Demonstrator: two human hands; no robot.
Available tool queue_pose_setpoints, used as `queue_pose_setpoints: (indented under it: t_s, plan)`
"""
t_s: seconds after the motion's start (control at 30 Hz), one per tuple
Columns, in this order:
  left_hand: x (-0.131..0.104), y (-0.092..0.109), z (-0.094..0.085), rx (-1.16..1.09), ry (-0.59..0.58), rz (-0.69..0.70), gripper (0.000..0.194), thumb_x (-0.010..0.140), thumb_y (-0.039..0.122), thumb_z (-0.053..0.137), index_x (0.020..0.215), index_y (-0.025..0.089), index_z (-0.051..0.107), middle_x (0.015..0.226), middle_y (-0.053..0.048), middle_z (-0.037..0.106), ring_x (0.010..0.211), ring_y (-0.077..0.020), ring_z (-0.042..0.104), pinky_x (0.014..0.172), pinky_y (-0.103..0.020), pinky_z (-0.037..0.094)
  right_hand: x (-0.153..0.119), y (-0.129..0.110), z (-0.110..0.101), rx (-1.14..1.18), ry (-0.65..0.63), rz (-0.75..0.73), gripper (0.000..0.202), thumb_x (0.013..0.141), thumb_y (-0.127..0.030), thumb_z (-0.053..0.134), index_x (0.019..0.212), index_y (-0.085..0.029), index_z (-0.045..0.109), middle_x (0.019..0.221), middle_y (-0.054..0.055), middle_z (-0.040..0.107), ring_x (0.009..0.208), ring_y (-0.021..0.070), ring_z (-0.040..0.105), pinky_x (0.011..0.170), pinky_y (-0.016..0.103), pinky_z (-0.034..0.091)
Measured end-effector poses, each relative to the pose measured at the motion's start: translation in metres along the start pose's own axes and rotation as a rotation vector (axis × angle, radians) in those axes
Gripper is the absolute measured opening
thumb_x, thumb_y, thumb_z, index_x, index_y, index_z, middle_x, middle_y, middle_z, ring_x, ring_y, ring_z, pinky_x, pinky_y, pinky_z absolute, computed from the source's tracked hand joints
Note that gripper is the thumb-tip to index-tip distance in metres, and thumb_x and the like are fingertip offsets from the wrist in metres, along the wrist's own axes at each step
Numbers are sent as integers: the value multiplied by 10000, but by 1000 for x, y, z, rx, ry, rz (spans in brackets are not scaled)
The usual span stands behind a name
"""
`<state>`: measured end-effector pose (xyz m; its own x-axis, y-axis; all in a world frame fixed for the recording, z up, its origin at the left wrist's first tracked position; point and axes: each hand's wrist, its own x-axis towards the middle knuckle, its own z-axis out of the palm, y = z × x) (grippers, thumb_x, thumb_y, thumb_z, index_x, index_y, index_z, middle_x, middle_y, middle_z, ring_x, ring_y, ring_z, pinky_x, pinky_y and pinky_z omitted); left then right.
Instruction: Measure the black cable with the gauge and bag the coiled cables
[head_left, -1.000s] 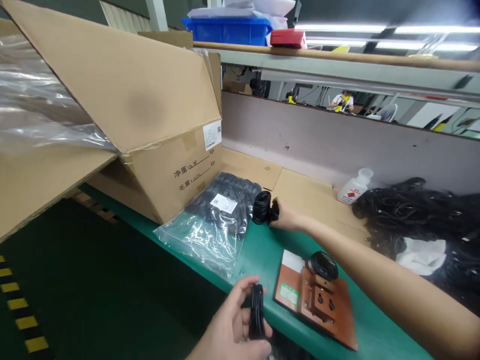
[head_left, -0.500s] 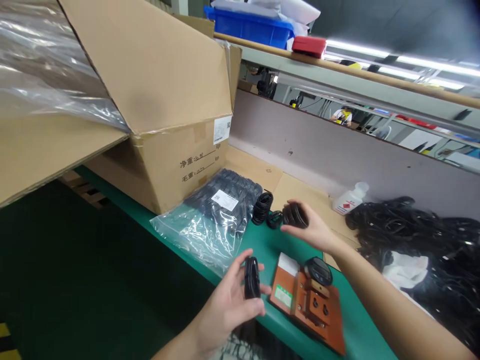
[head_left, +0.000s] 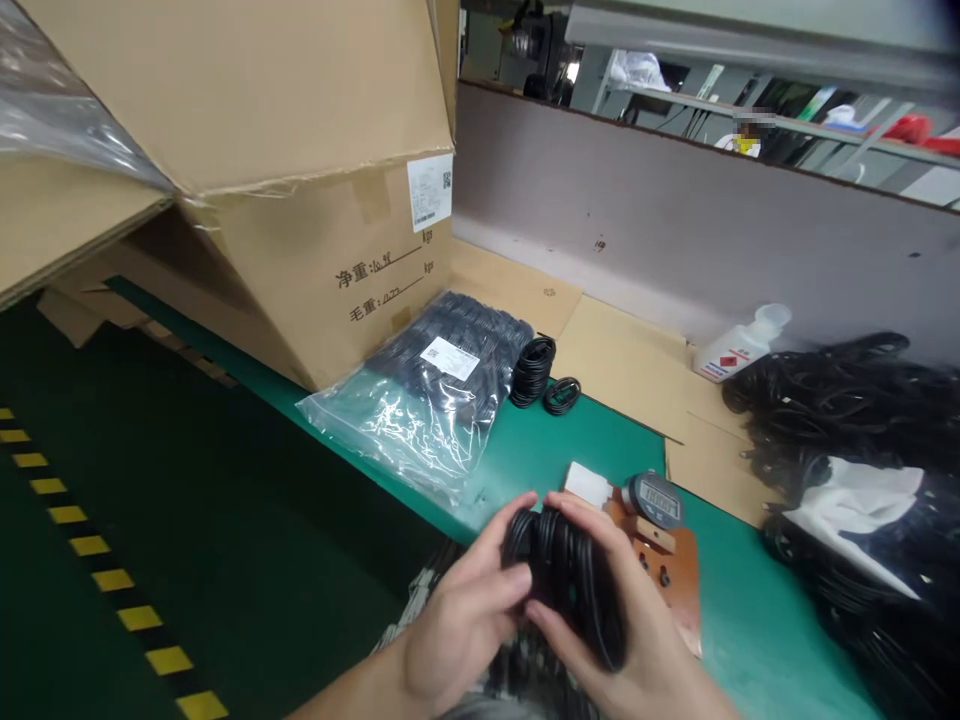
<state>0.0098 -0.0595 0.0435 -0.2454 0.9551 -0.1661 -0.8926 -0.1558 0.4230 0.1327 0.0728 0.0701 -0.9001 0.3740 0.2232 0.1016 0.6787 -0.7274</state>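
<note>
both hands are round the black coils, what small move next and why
I'd probably press the left hand and right hand gently together to even up the coils: they look uneven at the edges, and the hands cup them from opposite sides.

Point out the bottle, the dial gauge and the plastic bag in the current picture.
Bottle [head_left: 724, 356]: head view, on its white body.
Dial gauge [head_left: 659, 498]: head view, on its display.
Plastic bag [head_left: 409, 440]: head view, on its clear lower part.
</note>
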Motion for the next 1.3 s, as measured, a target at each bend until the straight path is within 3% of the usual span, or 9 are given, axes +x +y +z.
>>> queue_pose_setpoints:
  t_s: [0.1,0.2,0.4,0.53,0.63,0.7,0.87,1.13,1.3]
  plan:
    - [3,2,8,-90,52,8,495,952,241,597,1434,189,498,1234,-118,656,1112,-223,638,855,-301,509,-8,-9,-9,43,192,84,675,853,-288,696,1439,-316,361,1409,103,542,1315,346,537,1091,557,491]
    - [5,1,12,-62,66,54,478,966,297,583,1428,199,508,1256,-139,638,1137,-280,624,804,-335,521,-12,-12,-12,90,250,77,660,861,-259,689,1436,-302,368,1424,123,522,1329,356,524,1062,550,521]
    - [3,-17,9,243,3,72,580,949,332,648,1488,303,438,1476,-63,512,1396,-275,425,1149,-366,322,-14,2,14,106,54,21,845,807,-217,721,1516,-278,265,1498,147,462,1365,388,488,1083,578,494]
    - [1,-21,6,264,-3,36,777,854,381,765,1518,263,380,1474,-115,510,1419,-350,389,1166,-454,307,-19,1,22,202,-45,189,1183,658,-254,879,1575,-315,134,1593,158,325,1417,438,399,1096,644,447]
    - [1,-20,5,204,17,19,873,781,367,837,1515,257,379,1435,-125,544,1406,-363,410,1161,-472,313,-20,-4,18,286,-96,177,1342,562,-293,955,1585,-328,87,1643,153,212,1461,459,296,1131,676,369]
    - [1,-21,6,158,12,14,828,788,354,831,1498,262,416,1407,-116,570,1396,-345,431,1161,-449,316,-20,-5,18,303,-72,135,1284,598,-350,944,1580,-310,119,1633,161,243,1465,447,294,1147,658,356]
    - [3,-23,9,40,115,-24,368,951,324,642,1314,268,632,1250,-52,677,1296,-225,552,1084,-293,387,-20,3,31,277,125,103,934,713,-487,857,1455,-279,329,1520,164,436,1421,397,410,1149,575,414]
    - [9,-16,19,46,98,-108,385,962,258,595,1344,214,613,1193,-83,700,1188,-238,628,1005,-303,447,-25,1,14,300,246,104,964,637,-448,917,1396,-280,347,1479,172,475,1366,413,480,1111,556,462]
    - [0,-21,15,17,141,-109,363,956,319,625,1317,289,642,1226,-37,695,1261,-215,580,1075,-304,401,-26,3,18,177,91,108,956,607,-420,929,1372,-284,372,1498,178,464,1365,439,472,1073,579,498]
